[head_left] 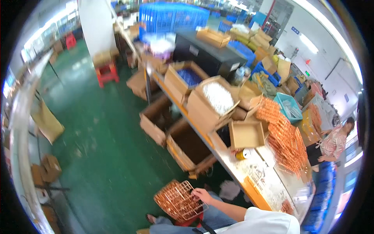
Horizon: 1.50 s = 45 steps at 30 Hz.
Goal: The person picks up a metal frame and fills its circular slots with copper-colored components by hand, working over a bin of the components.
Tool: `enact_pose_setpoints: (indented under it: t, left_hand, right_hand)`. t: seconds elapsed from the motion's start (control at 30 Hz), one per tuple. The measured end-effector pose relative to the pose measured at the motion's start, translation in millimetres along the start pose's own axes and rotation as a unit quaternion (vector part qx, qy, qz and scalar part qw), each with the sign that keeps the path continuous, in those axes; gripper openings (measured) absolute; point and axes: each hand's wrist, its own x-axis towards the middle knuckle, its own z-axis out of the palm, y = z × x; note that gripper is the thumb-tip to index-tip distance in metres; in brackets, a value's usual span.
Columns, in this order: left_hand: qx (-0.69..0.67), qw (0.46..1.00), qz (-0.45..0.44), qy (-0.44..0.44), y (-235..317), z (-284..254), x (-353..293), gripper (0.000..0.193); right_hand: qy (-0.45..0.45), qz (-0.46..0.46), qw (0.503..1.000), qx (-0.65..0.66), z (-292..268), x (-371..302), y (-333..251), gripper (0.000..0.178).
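Low in the head view, my right hand reaches in from the lower right, its fingers closed on the edge of a copper-coloured wire grid. The grid is tilted in front of my jeans, with copper-coloured pieces showing across it; blur hides whether it is one grid or several stacked. Part of a red seat or stool shows under it. My left hand does not show.
A long workbench runs along my right, bearing a pile of copper-coloured grids, a cardboard box of white pieces and a yellow can. Open cartons stand beneath it. Another person stands beyond the bench at right.
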Motion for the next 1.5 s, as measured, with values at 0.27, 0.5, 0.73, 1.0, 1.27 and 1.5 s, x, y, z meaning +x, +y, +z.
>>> enact_pose_setpoints:
  t: [0.27, 0.5, 0.73, 1.0, 1.27, 1.5]
  left_hand:
    - [0.614, 0.789, -0.015, 0.016, -57, 121, 67, 0.062]
    - [0.709, 0.701, -0.081, -0.01, -90, 167, 108, 0.057]
    - [0.722, 0.68, -0.122, -0.025, -108, 169, 112, 0.053]
    - [0.737, 0.657, -0.149, -0.057, -102, 157, 124, 0.048]
    - [0.748, 0.638, -0.172, -0.068, -85, 125, 127, 0.044]
    - [0.768, 0.611, -0.184, -0.062, -77, 93, 113, 0.04]
  right_hand:
    - [-0.045, -0.126, 0.982, 0.137, -8, -53, -146, 0.018]
    - [-0.036, -0.143, 0.976, 0.16, -69, -67, -177, 0.016]
    - [0.04, -0.125, 0.967, 0.218, -97, -111, -175, 0.016]
    - [0.034, -0.094, 0.969, 0.228, -72, -124, -167, 0.015]
    - [0.031, -0.087, 0.979, 0.182, -28, -139, -177, 0.016]
    - [0.154, -0.144, 0.93, 0.3, -62, -176, -167, 0.02]
